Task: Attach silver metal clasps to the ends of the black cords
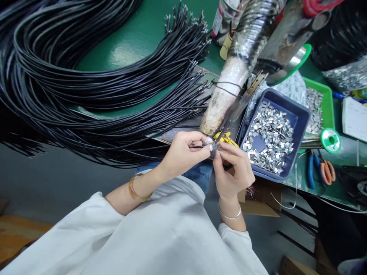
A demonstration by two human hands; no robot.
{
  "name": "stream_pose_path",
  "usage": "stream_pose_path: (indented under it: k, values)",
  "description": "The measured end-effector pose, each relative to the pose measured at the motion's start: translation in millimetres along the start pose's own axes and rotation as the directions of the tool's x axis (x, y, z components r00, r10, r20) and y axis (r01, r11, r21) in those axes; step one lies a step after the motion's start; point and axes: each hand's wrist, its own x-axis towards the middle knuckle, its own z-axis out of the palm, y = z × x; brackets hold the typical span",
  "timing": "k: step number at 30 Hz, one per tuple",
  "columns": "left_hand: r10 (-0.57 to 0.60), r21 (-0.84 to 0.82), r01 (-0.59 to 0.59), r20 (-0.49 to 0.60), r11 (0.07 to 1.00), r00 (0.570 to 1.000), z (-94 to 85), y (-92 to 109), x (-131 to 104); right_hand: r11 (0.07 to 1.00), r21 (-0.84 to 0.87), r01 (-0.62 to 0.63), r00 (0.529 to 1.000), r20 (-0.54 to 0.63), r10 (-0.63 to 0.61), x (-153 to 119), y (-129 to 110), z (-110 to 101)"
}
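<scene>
My left hand (191,148) pinches the end of a black cable (197,147) between thumb and fingertips. Close against it, my right hand (233,165) has its thumb and forefinger closed on a small silvery connector (214,146) at the cable's tip. Fine detail of the connector is hidden by my fingers. Just behind my hands sits a yellow clamp-like fixture (227,138), below the blunt lower end of a plastic-wrapped tube (220,93). To the right of my right hand, a dark blue tray (298,143) holds many small metal shells (269,133).
Large bundles of black cables (114,88) with stripped ends cover the green table (134,42). A green tray (329,99), a solder spool (330,140), blue-handled pliers (311,172) and orange-handled pliers (327,172) lie at right. An open cardboard box (262,208) stands below the table edge.
</scene>
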Motion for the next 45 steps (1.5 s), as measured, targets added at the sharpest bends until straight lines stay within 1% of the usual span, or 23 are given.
stream_pose_path:
  k: [6, 11, 14, 16, 19, 21, 24, 26, 30, 34, 41, 45]
  values:
    - [0.078, -0.027, -0.078, -0.008, 0.997, 0.997, 0.2, 0.0, 0.7, 1.0, -0.011, 0.016, 0.999, -0.028, -0.017, 4.0, -3.9, 0.3]
    - [0.04, 0.01, -0.041, 0.027, 0.999, 0.999, -2.9, -1.0, -0.1, 0.999, 0.009, 0.04, 0.999, -0.009, -0.04, -0.2, -3.2, -0.2]
    - [0.016, 0.033, -0.017, 0.042, 0.999, 0.999, -4.1, -1.9, -1.3, 0.998, -0.016, 0.053, 0.999, 0.011, -0.052, -2.4, -2.2, -1.7]
    - [0.021, 0.047, -0.023, 0.053, 0.999, 0.998, -4.5, -2.5, -2.0, 0.998, -0.03, 0.054, 0.998, 0.013, -0.054, -2.2, -2.3, -2.8]
    - [0.033, 0.065, -0.038, 0.072, 0.997, 0.997, -4.4, -2.9, -2.3, 0.999, -0.032, 0.019, 1.0, 0.006, -0.019, -0.2, -3.4, -3.5]
    - [0.04, 0.05, -0.043, 0.057, 0.998, 0.998, -3.3, -2.3, -1.7, 1.0, -0.03, 0.004, 1.0, 0.003, -0.004, 1.4, -4.3, -3.0]
    - [0.048, 0.002, -0.048, 0.003, 0.999, 0.999, -0.6, -0.9, -0.7, 1.0, -0.028, 0.012, 1.0, -0.003, -0.012, 3.6, -5.2, -1.5]
    - [0.054, -0.017, -0.054, -0.012, 0.998, 0.998, 0.9, -0.4, -0.4, 1.0, -0.014, 0.016, 1.0, -0.023, -0.016, 4.7, -5.7, -0.6]
    - [0.059, -0.017, -0.059, 0.009, 0.998, 0.998, -0.5, -1.6, -0.7, 0.999, -0.011, 0.049, 0.997, -0.051, -0.05, 4.3, -4.9, -0.1]
    - [0.042, 0.057, -0.045, 0.053, 0.997, 0.998, -4.5, -2.8, -0.6, 0.997, -0.016, 0.077, 0.996, -0.033, -0.077, 0.1, -2.5, 0.1]
    - [0.047, 0.072, -0.053, 0.079, 0.996, 0.996, -5.5, -2.9, -1.4, 0.998, 0.045, 0.04, 0.999, -0.034, -0.038, -1.3, -2.0, 0.1]
    - [0.016, 0.063, -0.021, 0.076, 0.998, 0.997, -6.9, -2.2, -3.8, 0.993, 0.086, -0.082, 0.996, 0.027, 0.08, -0.3, -1.0, -2.6]
